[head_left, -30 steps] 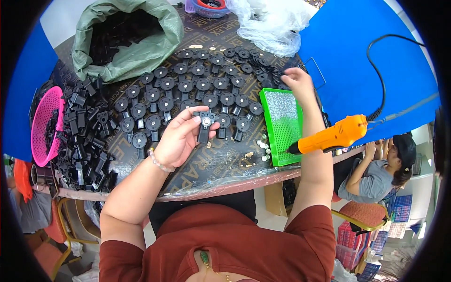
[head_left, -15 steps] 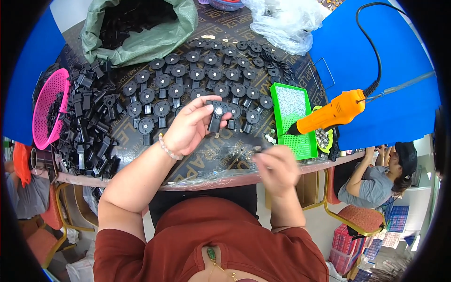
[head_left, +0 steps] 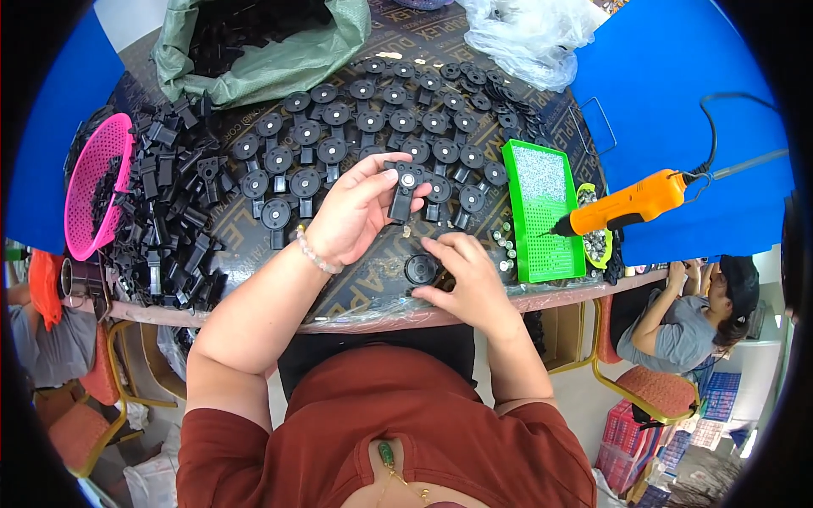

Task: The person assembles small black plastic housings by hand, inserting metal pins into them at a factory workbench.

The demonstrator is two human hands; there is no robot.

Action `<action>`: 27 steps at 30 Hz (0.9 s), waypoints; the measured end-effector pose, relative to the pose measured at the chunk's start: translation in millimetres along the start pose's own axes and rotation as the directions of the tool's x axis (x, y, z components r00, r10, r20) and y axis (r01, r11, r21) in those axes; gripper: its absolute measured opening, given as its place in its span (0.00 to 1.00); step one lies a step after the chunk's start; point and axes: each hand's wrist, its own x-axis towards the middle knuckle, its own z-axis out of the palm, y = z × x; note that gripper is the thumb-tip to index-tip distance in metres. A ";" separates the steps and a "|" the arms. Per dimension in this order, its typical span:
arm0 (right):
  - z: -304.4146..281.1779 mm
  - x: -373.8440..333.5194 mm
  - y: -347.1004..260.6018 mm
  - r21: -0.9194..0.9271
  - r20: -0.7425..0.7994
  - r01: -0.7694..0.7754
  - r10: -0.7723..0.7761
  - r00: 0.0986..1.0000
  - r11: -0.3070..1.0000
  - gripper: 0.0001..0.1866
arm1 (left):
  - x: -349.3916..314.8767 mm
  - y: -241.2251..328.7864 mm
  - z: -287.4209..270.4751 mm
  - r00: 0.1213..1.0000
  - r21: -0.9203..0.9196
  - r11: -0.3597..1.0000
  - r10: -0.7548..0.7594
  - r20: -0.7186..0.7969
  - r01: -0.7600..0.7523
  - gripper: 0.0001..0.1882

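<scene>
My left hand [head_left: 349, 212] pinches a black plastic bracket [head_left: 401, 203] upright above the table, with a round silver metal piece [head_left: 407, 179] in its upper part. Nearer the table's front edge, my right hand [head_left: 466, 279] has its thumb and fingertips around the rim of a flat black disc [head_left: 421, 269], low over the tabletop. Beyond both hands, several black round-headed parts with stems [head_left: 330, 151] lie in rows, each with a small shiny centre. Loose black discs [head_left: 500, 89] are piled at the far right of these rows.
An orange electric screwdriver [head_left: 631, 201] hangs over a green tray [head_left: 550, 267] of small metal pieces. Small cylinders [head_left: 505, 245] lie beside it. Loose black brackets [head_left: 174, 224], a pink basket [head_left: 76, 199] and a green sack [head_left: 279, 80] are leftward. A person [head_left: 686, 309] sits at right.
My right hand, blurred before, has shifted left, and the black disc is now plain between its fingers. My left hand still holds the bracket. The whole view has shifted slightly.
</scene>
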 end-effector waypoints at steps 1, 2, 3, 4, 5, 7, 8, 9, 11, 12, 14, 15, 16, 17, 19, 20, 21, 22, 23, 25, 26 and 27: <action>-0.4 0.3 -3.1 0.002 0.082 -0.041 0.041 0.996 0.999 0.31 | 0.8 -1.1 -0.1 1.000 -0.007 1.000 0.000 0.003 0.000 0.18; 0.6 0.3 -2.2 0.002 0.081 -0.041 0.041 0.996 0.999 0.31 | 1.4 -1.8 -0.1 1.000 -0.014 1.000 0.001 0.005 -0.001 0.18; 1.7 0.4 0.0 0.000 0.124 -0.047 0.047 0.991 0.999 0.30 | 1.7 -2.0 0.2 1.000 -0.013 1.000 0.001 0.005 -0.001 0.18; 1.9 1.1 1.6 -0.001 0.166 -0.052 0.052 0.985 0.999 0.30 | 2.0 -2.0 0.5 1.000 -0.016 1.000 -0.003 0.006 0.003 0.18; 0.2 2.4 2.0 -0.001 0.166 -0.052 0.051 0.985 0.999 0.30 | 2.2 -2.1 0.8 1.000 -0.020 1.000 -0.006 0.007 0.007 0.18; -7.3 7.8 0.0 0.083 0.075 -0.084 0.078 0.994 0.993 0.29 | 0.7 -3.2 1.3 1.000 -0.026 1.000 -0.010 0.007 0.010 0.18; -13.5 13.1 -3.2 0.102 -0.003 -0.068 0.069 0.998 0.992 0.28 | 0.3 -3.4 0.7 1.000 -0.034 0.999 -0.013 0.008 0.013 0.18; -16.4 17.1 -7.6 0.150 -0.096 -0.102 0.117 0.989 0.984 0.28 | 0.9 -5.1 -3.5 0.999 -0.023 1.000 -0.013 0.035 0.014 0.18; -19.1 23.5 -8.9 0.153 -0.259 -0.133 0.169 0.951 0.979 0.28 | -1.5 -5.0 5.2 0.999 -0.017 0.999 -0.045 0.021 0.045 0.16; -19.3 28.2 -9.7 0.152 -0.302 -0.117 0.159 0.940 0.981 0.28 | -2.8 -8.0 5.8 0.998 -0.016 0.998 -0.062 0.030 0.062 0.16; -15.9 38.1 -9.0 0.114 -0.382 -0.055 0.095 0.919 0.992 0.28 | -2.9 -12.6 3.3 0.995 0.031 0.996 -0.080 0.066 0.078 0.16; -14.7 41.9 -8.2 0.113 -0.383 -0.056 0.096 0.919 0.992 0.28 | -3.7 -14.8 3.9 0.993 0.032 0.995 -0.100 0.070 0.098 0.15; -13.7 45.6 -7.9 0.072 -0.390 -0.025 0.051 0.919 0.997 0.28 | -3.6 -16.5 3.3 0.992 0.033 0.995 -0.101 0.071 0.098 0.15; -12.5 48.7 -7.8 0.030 -0.396 0.006 0.006 0.918 1.000 0.28 | -3.3 -18.4 2.2 0.990 0.030 0.994 -0.108 0.087 0.106 0.15; -9.6 52.4 -7.6 0.011 -0.386 0.002 0.002 0.922 1.000 0.28 | -3.4 -19.5 1.0 0.988 0.028 0.993 -0.114 0.102 0.111 0.16; -8.0 53.4 -7.0 -0.004 -0.382 -0.004 0.002 0.924 1.000 0.29 | -4.0 -19.1 0.5 0.986 0.014 0.994 -0.108 0.131 0.107 0.16; -7.0 54.3 -7.4 -0.018 -0.378 -0.009 0.001 0.926 1.000 0.29 | -5.1 -18.1 0.0 0.982 0.001 0.995 -0.101 0.159 0.102 0.16; -7.4 54.9 -8.9 -0.016 -0.375 -0.003 -0.003 0.927 1.000 0.29 | -6.2 -17.3 0.5 0.983 0.000 0.995 -0.095 0.154 0.097 0.16; -8.9 55.4 -10.7 -0.036 -0.372 -0.004 -0.009 0.928 0.999 0.28 | -6.6 -16.9 2.2 0.984 0.009 0.996 -0.092 0.155 0.092 0.17; -10.5 55.7 -13.2 -0.050 -0.368 0.002 -0.020 0.929 0.999 0.27 | -8.9 -15.5 8.1 0.987 0.005 0.996 -0.091 0.131 0.091 0.18; -12.5 55.0 -15.5 -0.038 -0.354 0.011 -0.024 0.935 0.999 0.27 | -9.6 -17.0 11.9 0.989 0.015 0.996 -0.092 0.112 0.090 0.18; -14.7 54.2 -17.5 -0.025 -0.338 0.021 -0.028 0.941 0.999 0.27 | -10.4 -18.3 13.2 0.992 0.026 0.996 -0.091 0.092 0.089 0.18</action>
